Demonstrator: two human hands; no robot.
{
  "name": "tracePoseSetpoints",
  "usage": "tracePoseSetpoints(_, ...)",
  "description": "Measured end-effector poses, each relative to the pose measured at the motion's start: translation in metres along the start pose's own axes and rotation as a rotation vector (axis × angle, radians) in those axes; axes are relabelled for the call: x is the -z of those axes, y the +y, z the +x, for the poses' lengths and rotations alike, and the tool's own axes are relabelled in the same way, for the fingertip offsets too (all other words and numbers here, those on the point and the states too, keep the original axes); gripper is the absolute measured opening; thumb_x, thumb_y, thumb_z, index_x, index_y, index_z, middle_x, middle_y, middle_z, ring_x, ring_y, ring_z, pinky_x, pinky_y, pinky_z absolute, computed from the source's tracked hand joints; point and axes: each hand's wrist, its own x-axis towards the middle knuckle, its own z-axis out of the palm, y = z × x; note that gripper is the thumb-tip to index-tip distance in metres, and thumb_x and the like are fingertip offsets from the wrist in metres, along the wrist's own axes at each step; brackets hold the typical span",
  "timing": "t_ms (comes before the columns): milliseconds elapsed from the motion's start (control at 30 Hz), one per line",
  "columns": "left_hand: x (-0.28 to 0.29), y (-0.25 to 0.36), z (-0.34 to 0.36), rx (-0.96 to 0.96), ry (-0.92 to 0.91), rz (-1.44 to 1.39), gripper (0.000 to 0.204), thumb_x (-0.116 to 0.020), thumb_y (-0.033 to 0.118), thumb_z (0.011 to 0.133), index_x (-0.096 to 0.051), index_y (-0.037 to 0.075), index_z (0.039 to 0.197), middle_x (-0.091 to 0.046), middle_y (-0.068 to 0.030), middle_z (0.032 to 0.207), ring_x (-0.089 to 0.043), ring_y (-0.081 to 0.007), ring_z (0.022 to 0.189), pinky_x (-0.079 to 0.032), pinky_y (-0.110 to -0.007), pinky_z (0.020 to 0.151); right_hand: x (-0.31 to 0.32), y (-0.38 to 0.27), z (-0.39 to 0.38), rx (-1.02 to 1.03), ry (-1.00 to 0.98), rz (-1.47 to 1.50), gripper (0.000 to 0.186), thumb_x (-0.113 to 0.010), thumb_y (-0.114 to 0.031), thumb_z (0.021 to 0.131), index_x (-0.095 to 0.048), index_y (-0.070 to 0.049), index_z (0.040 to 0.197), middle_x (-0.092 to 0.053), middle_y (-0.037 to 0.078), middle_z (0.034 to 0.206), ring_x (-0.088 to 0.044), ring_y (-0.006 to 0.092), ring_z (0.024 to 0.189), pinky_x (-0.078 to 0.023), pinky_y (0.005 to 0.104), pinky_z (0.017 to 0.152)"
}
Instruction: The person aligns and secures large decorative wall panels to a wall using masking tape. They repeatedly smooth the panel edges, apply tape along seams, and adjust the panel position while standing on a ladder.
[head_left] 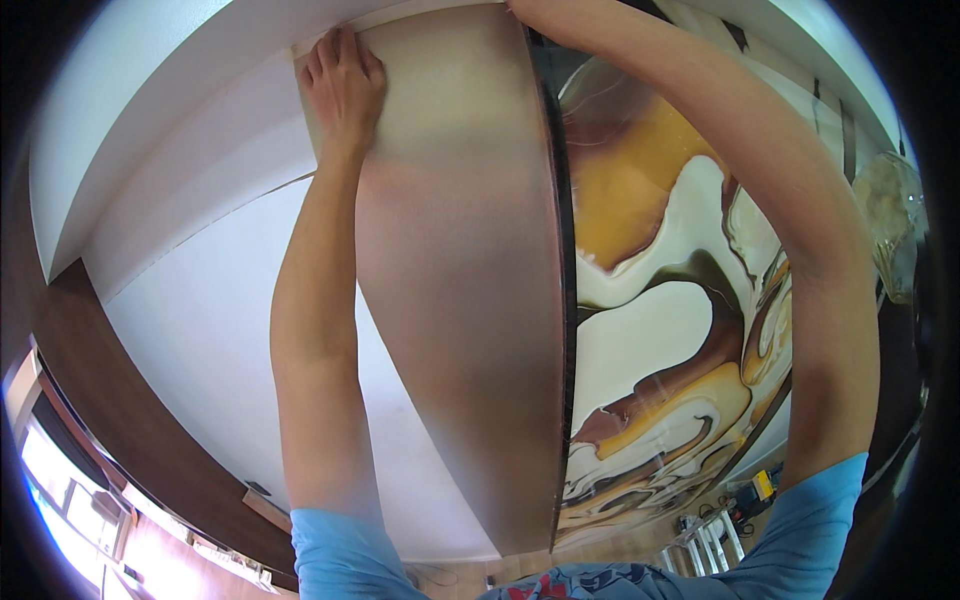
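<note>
One panel [460, 270], likely stiff, best edge-held, has left fingers [327, 58] unclenched against its top; right ones, unseen, I can't tell.

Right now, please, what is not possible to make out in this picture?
In the head view:
Right hand: mostly cut off by the top edge.
Surface of brown panel beneath left hand: hidden by that hand.
Ladder: partly hidden by the shirt.
Yellow-and-black item: too small to identify.

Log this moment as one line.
left hand: on taupe panel near upper left corner | right hand: mostly out of frame | alongside: glossy marble-patterned panel
</note>
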Motion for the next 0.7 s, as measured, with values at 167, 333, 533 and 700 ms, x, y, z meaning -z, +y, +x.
tracePoseSetpoints(167, 0.001, 0.002, -0.005, 0.016, -0.08, 0.013, 0.047, -0.061, 0.031, 0.099, -0.063, 0.008, 0.14, -0.058, -0.0123, 0.147, -0.049, -0.0313, 0.139, -0.037, -0.05, 0.114, -0.001, -0.004, 0.007, 0.021, -0.106, -0.092, 0.037, -0.086, -0.015, 0.08, -0.083, -0.013, 0.117, -0.08, 0.001, 0.119, -0.077, 0.0184, 0.104, -0.06, 0.0348, 0.079)
tracePoseSetpoints(333, -0.001, 0.002, -0.007, 0.01, -0.091, -0.011, 0.053, -0.061, 0.041, 0.101, -0.061, 0.011, 0.144, -0.056, -0.0126, 0.149, -0.046, -0.0319, 0.142, -0.033, -0.052, 0.116, 0.005, -0.007, 0.017, -0.04, -0.114, 0.017, 0.038, -0.086, -0.018, 0.08, -0.082, -0.014, 0.118, -0.08, 0.001, 0.119, -0.077, 0.019, 0.105, -0.06, 0.0363, 0.078)
tracePoseSetpoints(533, -0.004, -0.002, -0.009, -0.003, -0.102, 0.009, 0.055, -0.059, 0.046, 0.103, -0.06, 0.013, 0.147, -0.054, -0.0135, 0.151, -0.045, -0.0324, 0.143, -0.032, -0.052, 0.117, 0.005, -0.01, 0.024, -0.027, -0.15, 0.003, 0.039, -0.086, -0.019, 0.08, -0.082, -0.014, 0.119, -0.08, 0.002, 0.121, -0.077, 0.0191, 0.105, -0.06, 0.0367, 0.075)
tracePoseSetpoints(700, -0.003, 0.0, -0.007, -0.011, -0.111, 0.049, 0.057, -0.059, 0.052, 0.102, -0.061, 0.018, 0.148, -0.053, -0.0151, 0.151, -0.045, -0.0329, 0.143, -0.031, -0.052, 0.116, 0.005, -0.012, 0.027, -0.053, -0.147, 0.02, 0.038, -0.086, -0.019, 0.081, -0.083, -0.015, 0.118, -0.08, 0.002, 0.12, -0.077, 0.0189, 0.104, -0.06, 0.0364, 0.074)
